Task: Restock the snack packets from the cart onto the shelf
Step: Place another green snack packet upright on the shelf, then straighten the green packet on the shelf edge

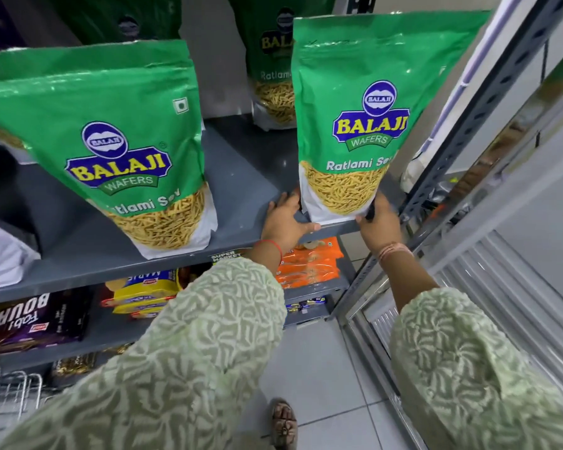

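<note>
A tall green Balaji Ratlami Sev packet (364, 102) stands upright at the right front of the grey shelf (241, 177). My left hand (285, 219) grips its lower left corner. My right hand (379, 224) holds the lower right corner. A second green packet (111, 131) stands at the left front of the same shelf. A third packet (270, 66) stands further back, partly hidden behind the one I hold. The wire cart (7, 394) shows only at the lower left corner.
Lower shelves hold yellow biscuit packs (143, 292), orange packs (309, 263) and dark Bourbon boxes (30, 319). A slotted metal upright (488, 102) bounds the shelf on the right, with a metal shutter (501, 287) beside it. The white tiled floor (319, 368) lies below.
</note>
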Action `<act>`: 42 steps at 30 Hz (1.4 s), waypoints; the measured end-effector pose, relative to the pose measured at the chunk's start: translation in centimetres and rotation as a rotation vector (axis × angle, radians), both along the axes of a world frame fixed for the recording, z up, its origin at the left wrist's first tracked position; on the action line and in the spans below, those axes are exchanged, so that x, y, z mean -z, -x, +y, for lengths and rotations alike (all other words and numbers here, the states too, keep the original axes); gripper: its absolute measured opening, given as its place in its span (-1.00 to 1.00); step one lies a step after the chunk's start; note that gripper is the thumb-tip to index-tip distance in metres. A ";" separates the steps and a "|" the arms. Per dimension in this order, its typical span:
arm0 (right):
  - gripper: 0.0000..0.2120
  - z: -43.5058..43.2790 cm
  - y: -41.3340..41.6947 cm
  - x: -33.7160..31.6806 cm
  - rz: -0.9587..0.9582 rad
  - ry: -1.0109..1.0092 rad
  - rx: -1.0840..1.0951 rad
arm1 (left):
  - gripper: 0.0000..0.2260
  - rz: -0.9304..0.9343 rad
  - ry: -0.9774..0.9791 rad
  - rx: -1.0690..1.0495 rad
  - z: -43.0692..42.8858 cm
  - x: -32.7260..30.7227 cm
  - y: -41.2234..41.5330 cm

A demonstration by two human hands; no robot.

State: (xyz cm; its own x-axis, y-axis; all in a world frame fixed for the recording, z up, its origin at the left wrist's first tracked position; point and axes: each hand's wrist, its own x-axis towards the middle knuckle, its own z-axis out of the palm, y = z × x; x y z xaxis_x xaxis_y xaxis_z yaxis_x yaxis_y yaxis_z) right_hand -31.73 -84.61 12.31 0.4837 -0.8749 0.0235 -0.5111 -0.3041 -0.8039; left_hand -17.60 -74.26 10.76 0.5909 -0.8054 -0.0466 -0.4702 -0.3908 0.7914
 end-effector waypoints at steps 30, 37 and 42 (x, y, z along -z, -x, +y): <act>-0.32 53.7 -38.8 -0.7 -0.190 -0.121 -0.972 | -0.33 0.053 0.329 -1.026 62.0 -1.1 -33.4; -0.30 55.0 -47.3 0.4 -0.031 -0.177 -0.940 | -0.57 0.031 0.001 -0.841 63.9 -0.1 -37.2; -0.42 55.5 -46.9 1.2 -0.018 -0.064 -0.918 | -0.62 0.000 0.063 -0.898 63.7 0.6 -36.8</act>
State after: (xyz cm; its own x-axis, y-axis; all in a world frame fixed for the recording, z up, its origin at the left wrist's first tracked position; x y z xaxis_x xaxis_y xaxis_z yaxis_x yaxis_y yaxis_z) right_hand 15.17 -29.16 11.13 0.9890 -0.1478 0.0027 -0.0782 -0.5386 -0.8389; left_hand 19.25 -10.60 10.20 0.9990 -0.0417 -0.0178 -0.0090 -0.5668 0.8238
